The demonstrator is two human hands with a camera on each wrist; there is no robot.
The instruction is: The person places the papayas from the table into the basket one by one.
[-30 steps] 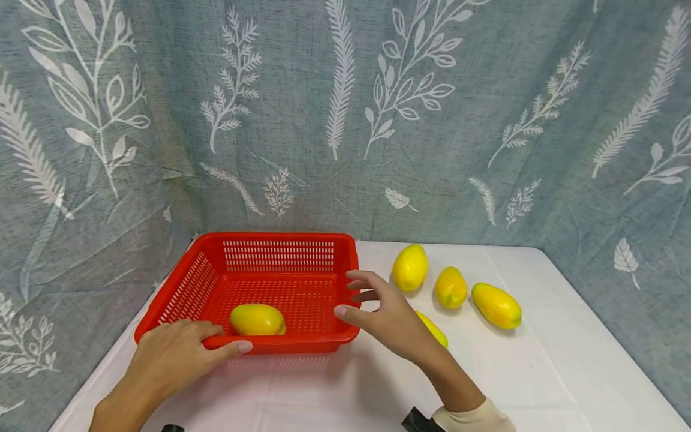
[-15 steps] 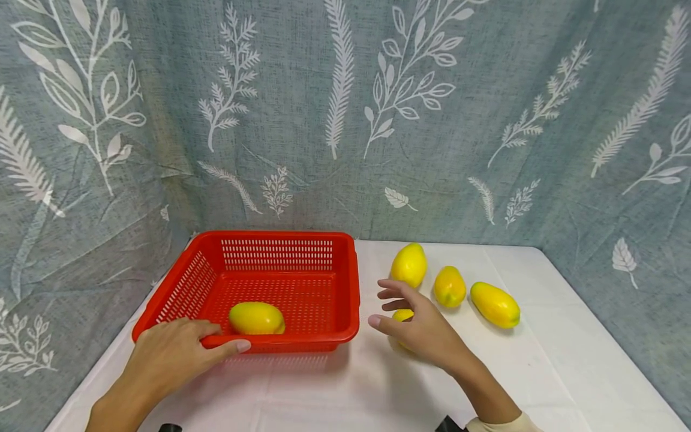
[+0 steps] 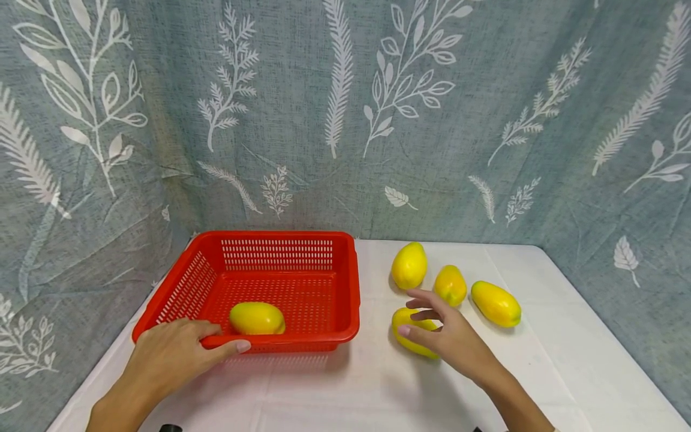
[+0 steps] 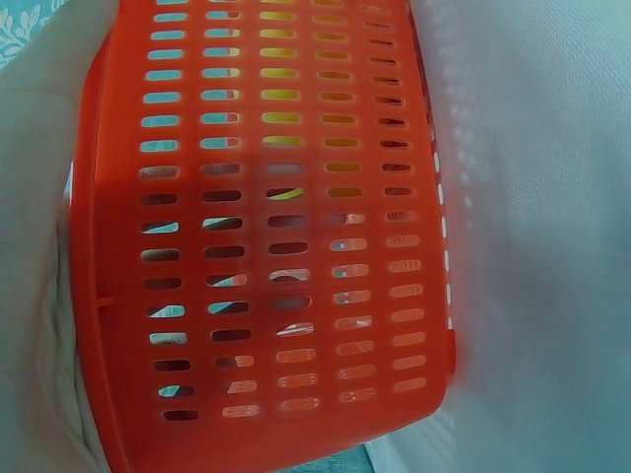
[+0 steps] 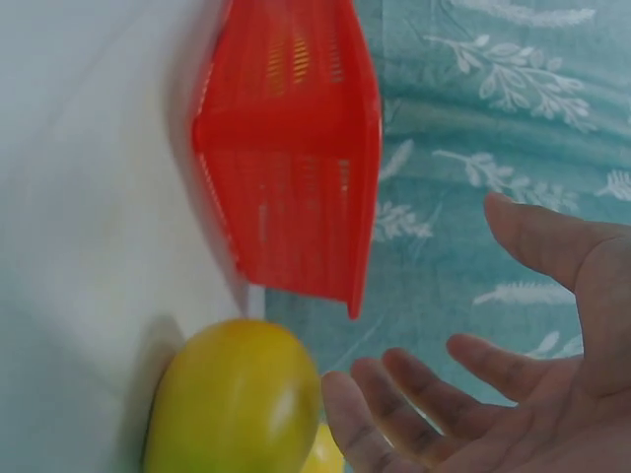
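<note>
A red plastic basket [image 3: 302, 288] with slotted walls stands at the left of the table. My left hand [image 3: 167, 357] grips its near left rim, thumb lying along the front edge. In the left wrist view, the palm lies against the basket [image 4: 296, 246]. Inside the basket, near its front wall, lies one yellow mango-like fruit [image 3: 256, 318]. To the right of the basket, my right hand [image 3: 450, 330] hovers over another such fruit [image 3: 402, 318] and partly hides it. The right wrist view shows those fingers spread and holding nothing, near the fruit [image 5: 237, 394].
Three more yellow fruits lie on the white tablecloth [image 3: 540, 372]: one at the back [image 3: 409, 266], one in the middle [image 3: 450, 285] and one farther right [image 3: 495, 304]. A leaf-patterned blue-green curtain [image 3: 302, 120] hangs behind and along both sides.
My right hand has moved right, away from the basket's right rim, to above the nearest loose fruit. The left hand, basket and fruit inside it have stayed put.
</note>
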